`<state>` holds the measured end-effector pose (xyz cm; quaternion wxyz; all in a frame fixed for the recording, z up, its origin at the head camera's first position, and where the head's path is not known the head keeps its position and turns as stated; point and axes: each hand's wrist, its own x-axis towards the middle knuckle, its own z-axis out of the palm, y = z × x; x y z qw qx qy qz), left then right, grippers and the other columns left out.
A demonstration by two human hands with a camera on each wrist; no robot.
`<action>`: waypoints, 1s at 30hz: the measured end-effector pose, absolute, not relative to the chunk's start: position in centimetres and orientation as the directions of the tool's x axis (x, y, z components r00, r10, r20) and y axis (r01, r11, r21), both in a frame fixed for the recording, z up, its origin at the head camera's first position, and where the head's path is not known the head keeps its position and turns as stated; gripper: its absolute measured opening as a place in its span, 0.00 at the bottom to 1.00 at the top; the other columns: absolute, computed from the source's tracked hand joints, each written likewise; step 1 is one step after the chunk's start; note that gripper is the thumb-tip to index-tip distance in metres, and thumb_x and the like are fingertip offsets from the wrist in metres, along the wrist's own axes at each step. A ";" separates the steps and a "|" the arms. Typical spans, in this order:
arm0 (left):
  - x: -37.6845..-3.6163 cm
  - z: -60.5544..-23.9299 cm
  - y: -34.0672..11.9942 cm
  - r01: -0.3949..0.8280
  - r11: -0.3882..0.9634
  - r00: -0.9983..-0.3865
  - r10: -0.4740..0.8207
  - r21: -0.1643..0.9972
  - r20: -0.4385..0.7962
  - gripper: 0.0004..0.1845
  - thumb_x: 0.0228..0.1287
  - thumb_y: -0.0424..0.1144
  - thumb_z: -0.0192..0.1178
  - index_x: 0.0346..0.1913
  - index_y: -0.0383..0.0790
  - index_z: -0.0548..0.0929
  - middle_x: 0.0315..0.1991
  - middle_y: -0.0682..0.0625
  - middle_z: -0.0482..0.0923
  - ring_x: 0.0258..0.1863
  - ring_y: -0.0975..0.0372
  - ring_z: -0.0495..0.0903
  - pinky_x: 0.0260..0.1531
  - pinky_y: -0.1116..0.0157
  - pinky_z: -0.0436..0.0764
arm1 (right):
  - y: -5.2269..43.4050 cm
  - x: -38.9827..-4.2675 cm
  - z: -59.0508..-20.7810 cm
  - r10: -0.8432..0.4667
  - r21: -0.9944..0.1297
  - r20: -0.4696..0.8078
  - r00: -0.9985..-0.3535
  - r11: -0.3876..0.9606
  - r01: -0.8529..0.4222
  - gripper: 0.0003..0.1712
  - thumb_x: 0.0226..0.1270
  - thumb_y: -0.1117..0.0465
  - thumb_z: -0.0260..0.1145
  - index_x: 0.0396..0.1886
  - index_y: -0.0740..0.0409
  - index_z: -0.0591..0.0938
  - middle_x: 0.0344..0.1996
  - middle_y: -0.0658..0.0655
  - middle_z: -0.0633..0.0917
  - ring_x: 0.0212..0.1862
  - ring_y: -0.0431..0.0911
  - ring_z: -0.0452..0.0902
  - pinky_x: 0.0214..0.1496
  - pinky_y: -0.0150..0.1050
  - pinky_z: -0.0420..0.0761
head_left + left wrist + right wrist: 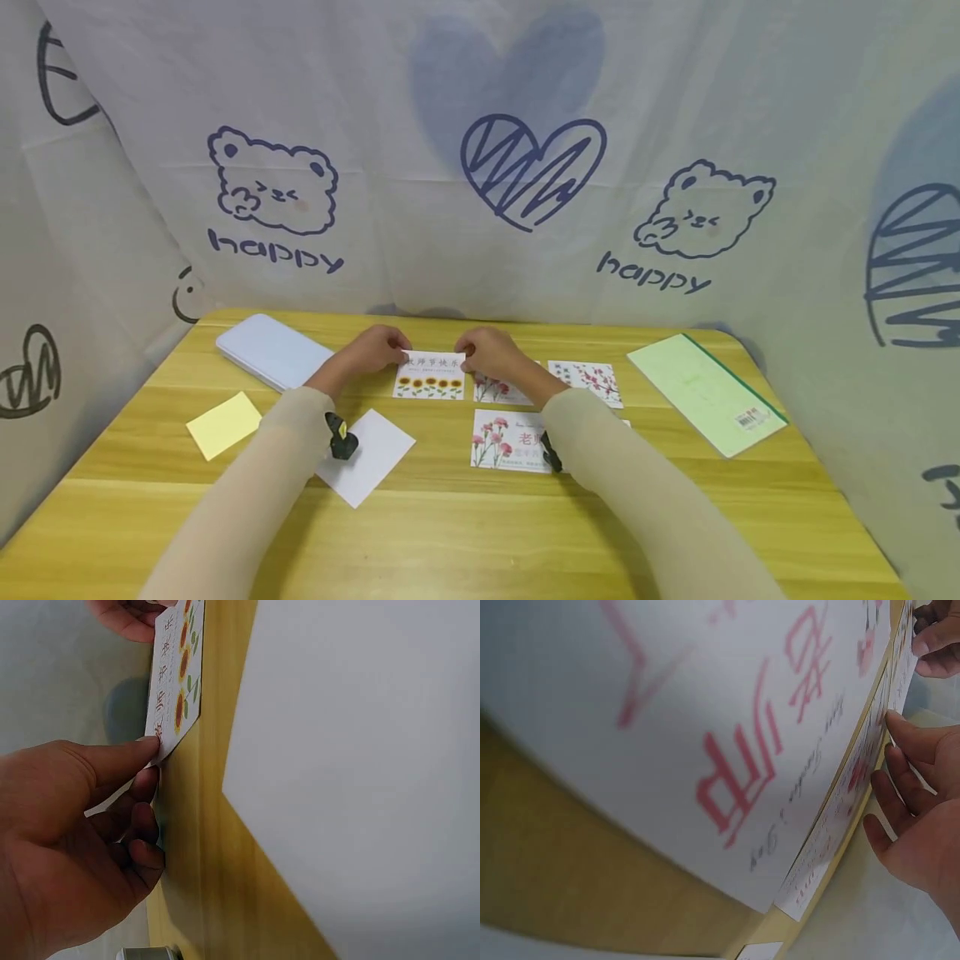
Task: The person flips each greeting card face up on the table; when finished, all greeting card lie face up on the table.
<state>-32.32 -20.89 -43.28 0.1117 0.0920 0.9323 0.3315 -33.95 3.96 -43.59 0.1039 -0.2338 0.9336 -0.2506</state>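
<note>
A white greeting card [429, 377] printed with a row of sunflowers and red writing is at the far middle of the table. My left hand [375, 348] pinches its upper left corner; in the left wrist view the thumb [127, 756] presses on the printed face. At the opposite top corner, my right hand [491, 354] pinches the card between thumb and finger. Under the right wrist, a card with pink flowers [491, 392] is partly covered. Closer in lies a larger carnation card [506, 450], its right part hidden by the right sleeve.
A blossom-branch card [592, 383] lies right of my right hand. The green booklet [705, 396] is farther right. On the left are a pale blue case [273, 350], a yellow paper pad [223, 425] and a white sheet [371, 458] under the left wrist. A printed curtain [420, 275] hangs behind the table.
</note>
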 end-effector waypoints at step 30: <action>-16.7 -41.1 -26.1 0.074 0.731 -0.983 0.168 0.679 -0.074 0.14 0.65 0.36 0.66 0.49 0.32 0.81 0.39 0.45 0.81 0.35 0.58 0.77 0.33 0.64 0.76 | -2.1 -27.6 -42.2 -0.817 -0.594 -0.039 -0.575 0.482 -0.644 0.19 0.66 0.59 0.72 0.56 0.53 0.84 0.55 0.51 0.83 0.57 0.45 0.77 0.59 0.35 0.76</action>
